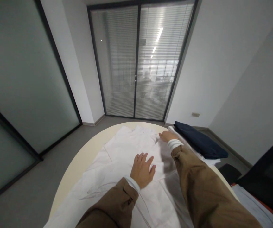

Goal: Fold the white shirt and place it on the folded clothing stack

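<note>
White coat [127,152] lay spread across the round cream bench [79,167], its far edge close to the rim and its near end running out of the bottom of the view. The brown sleeves [198,186] hid part of it, and its white-on-white seams and folds were hard to make out. The left hand [142,169] rested open on the cloth, fingers spread, gripping nothing. The right hand [167,136] stretched farther out, lying flat and open on the coat's far right area. A folded navy cloth [199,141] sat just beside it, on white fabric [205,160] at the bench's edge. A black chair [264,161] was cut off at lower right. Behind the blinds of a glass door [136,63], a figure [147,75] was too blurred to make out.
</note>
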A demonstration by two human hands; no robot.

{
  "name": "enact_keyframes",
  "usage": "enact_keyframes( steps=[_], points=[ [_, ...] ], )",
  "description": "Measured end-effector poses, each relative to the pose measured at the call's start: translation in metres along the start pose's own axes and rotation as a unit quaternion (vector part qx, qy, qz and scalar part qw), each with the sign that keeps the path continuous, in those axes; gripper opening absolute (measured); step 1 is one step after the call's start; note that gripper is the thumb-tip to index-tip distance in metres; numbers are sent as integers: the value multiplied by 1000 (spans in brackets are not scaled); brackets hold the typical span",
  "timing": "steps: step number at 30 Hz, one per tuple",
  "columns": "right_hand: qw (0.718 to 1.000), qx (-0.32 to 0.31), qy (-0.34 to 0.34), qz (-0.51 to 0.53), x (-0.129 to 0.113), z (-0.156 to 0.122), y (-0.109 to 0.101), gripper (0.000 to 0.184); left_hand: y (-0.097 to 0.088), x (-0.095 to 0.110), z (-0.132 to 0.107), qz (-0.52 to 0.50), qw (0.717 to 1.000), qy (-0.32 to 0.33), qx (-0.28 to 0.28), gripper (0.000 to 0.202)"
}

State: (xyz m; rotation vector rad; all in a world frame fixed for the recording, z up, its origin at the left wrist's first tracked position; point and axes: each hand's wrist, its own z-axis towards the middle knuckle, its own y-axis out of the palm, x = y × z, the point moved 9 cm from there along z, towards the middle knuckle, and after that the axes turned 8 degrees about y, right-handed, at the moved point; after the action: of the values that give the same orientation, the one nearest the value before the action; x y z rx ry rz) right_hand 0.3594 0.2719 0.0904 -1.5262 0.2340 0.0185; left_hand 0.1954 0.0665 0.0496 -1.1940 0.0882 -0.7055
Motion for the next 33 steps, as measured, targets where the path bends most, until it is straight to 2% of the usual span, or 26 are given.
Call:
enact_keyframes(
  steps=[3,6,11,15,19,22,26,33],
  points=[
    [997,-27,67,-32,12,3,3,33,-1,-2,1,4,1000,-6,9,45],
    [994,-27,95,-45,17,3,1,27,-2,-3,0,11,1000,-13,18,44],
    [993,35,106,-35,23,2,-12,32,-8,-6,0,32,998,-37,42,46],
    [995,70,70,-13,22,3,-16,37,-11,-8,0,42,997,-45,50,47],
    [998,66,6,-3,14,0,-11,40,-7,-10,-1,42,997,-42,42,47],
    [999,47,16,-15,16,-4,-5,35,-2,-14,-2,49,996,-60,38,48],
    [998,31,43,-39,20,-14,2,33,-1,-25,-6,89,987,-115,62,45],
    [995,54,-1,-81,15,-36,13,33,-6,-53,-7,93,974,-186,88,38]
  ],
)
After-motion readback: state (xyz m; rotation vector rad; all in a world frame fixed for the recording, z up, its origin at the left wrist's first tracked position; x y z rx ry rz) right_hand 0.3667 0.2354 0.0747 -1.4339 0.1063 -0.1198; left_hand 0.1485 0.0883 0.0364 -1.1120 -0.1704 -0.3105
